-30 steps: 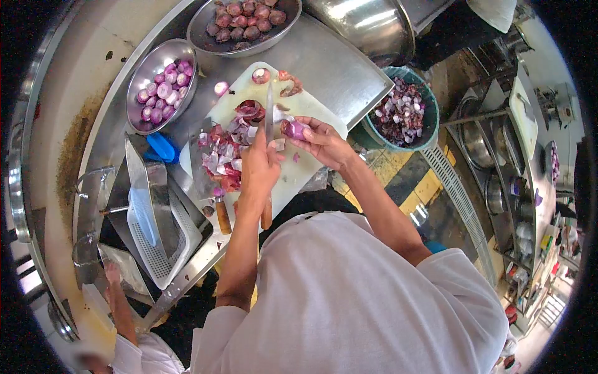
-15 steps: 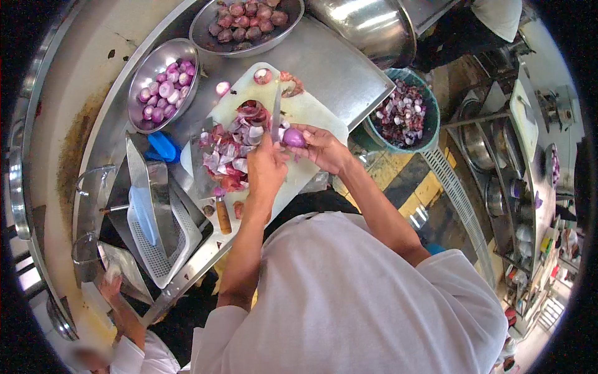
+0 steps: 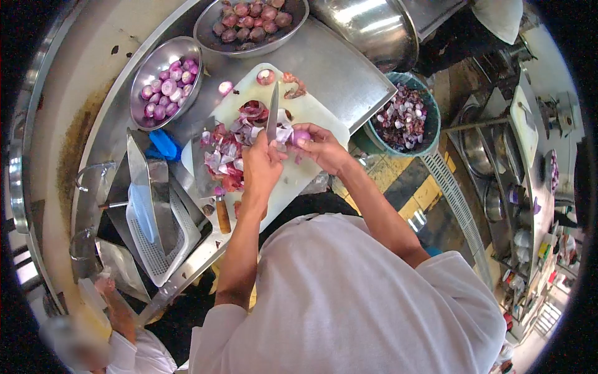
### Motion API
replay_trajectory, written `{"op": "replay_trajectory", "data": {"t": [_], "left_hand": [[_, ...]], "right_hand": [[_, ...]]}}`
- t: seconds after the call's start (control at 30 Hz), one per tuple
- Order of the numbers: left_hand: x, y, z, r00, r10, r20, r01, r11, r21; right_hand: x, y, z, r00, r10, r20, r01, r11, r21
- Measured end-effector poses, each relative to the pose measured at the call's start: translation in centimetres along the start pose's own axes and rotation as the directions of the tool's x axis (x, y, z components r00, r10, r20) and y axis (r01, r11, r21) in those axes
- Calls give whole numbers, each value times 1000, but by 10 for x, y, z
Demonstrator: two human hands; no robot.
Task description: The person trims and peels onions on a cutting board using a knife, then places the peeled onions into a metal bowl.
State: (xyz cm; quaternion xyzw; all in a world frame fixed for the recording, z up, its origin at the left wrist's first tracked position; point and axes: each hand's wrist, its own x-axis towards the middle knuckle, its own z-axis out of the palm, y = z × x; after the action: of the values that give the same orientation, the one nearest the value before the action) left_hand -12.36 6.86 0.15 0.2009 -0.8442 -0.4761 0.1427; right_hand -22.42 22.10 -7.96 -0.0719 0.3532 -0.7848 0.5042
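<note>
My left hand (image 3: 261, 163) is closed around a knife (image 3: 273, 112), its blade pointing away from me over the white cutting board (image 3: 324, 121). A purple onion (image 3: 301, 138) is gripped in the fingers of my right hand (image 3: 324, 149), just right of the knife. Pale loose skin (image 3: 283, 134) shows between the onion and my left hand. Left of my hands lies a heap of onion skins (image 3: 224, 156). A cut onion (image 3: 265, 77) sits at the board's far end. Near the heap rests a wooden handle (image 3: 223, 215); its blade is mostly covered.
Beyond the board stand a bowl of peeled onions (image 3: 140, 96) and a bowl of unpeeled onions (image 3: 249, 50). A bin of skins (image 3: 434, 134) is at the right. A blue object (image 3: 164, 146) and a white basket (image 3: 163, 265) lie left. Another person's hand (image 3: 104, 285) shows lower left.
My left hand with the knife has shifted slightly up and left, away from the onion. My right hand still holds the onion, and more pale skin shows between the hands.
</note>
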Motion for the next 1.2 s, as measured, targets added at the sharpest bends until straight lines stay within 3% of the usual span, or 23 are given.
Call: {"op": "replay_trajectory", "data": {"t": [0.1, 0.17, 0.2, 0.27, 0.3, 0.33, 0.4, 0.43, 0.6, 0.7, 0.77, 0.8, 0.87, 1.0, 1.07, 1.1, 1.17, 1.2], "left_hand": [[7, -11, -4, 991, -127, 37, 126, 992, 30], [16, -42, -4, 996, 50, -75, -13, 903, 429], [17, -47, -6, 995, 49, -84, -9, 904, 427], [11, -49, -11, 982, -190, -22, 191, 981, 36], [6, -41, -12, 986, -168, -7, 167, 983, -79], [1, -31, -15, 985, -173, -12, 172, 982, -82], [-9, -7, -18, 986, -5, 164, 24, 993, -117], [-12, -3, -13, 983, 91, 159, -75, 991, -108], [-15, -12, -2, 982, 3, 191, 15, 996, -93], [-11, -41, 3, 997, -1, 75, -2, 999, 41], [-10, -41, 1, 998, -56, 11, 56, 998, 29], [-11, -38, -1, 998, -61, 4, 61, 998, 26], [-11, -31, -7, 1000, -15, -13, 16, 993, 121], [-10, -20, -16, 999, -31, -33, 31, 999, -6], [-2, -27, -29, 991, -111, -71, 114, 992, 43], [0, -30, -34, 994, -100, -39, 103, 990, 98], [-6, -26, -46, 982, -160, -98, 167, 983, 76], [-10, -24, -52, 966, -217, -139, 226, 973, 53]], "right_hand": [[3, -1, 5, 999, -24, -38, 20, 994, -108], [-2, -8, 17, 997, -50, 54, 51, 998, -21], [-2, -11, 19, 997, -46, 59, 48, 999, -26], [-6, -12, 21, 995, -9, -97, 6, 1000, -31], [-6, -8, 19, 995, -1, -100, -2, 1000, -31], [-2, -4, 15, 989, -11, -146, 7, 1000, -29], [5, 5, 10, 982, -16, -187, 11, 999, -31], [7, 11, 9, 978, -47, -204, 37, 998, -55], [8, 7, 9, 979, -15, -203, -24, 982, -189], [5, 3, 12, 994, 2, -109, -25, 978, -209], [1, -1, 17, 1000, -16, 23, 19, 993, -120], [-1, -3, 21, 1000, -9, 26, 12, 992, -125], [0, -8, 28, 999, 30, 25, -32, 998, 58], [5, -9, 18, 998, 25, 52, -24, 1000, -7], [6, -12, 20, 980, 86, -179, -72, 994, 84], [9, -9, 18, 981, 89, -173, -76, 994, 80], [29, -2, 12, 898, 22, -439, -29, 1000, -10], [45, 0, 13, 906, 27, -423, -35, 999, -10]]}}
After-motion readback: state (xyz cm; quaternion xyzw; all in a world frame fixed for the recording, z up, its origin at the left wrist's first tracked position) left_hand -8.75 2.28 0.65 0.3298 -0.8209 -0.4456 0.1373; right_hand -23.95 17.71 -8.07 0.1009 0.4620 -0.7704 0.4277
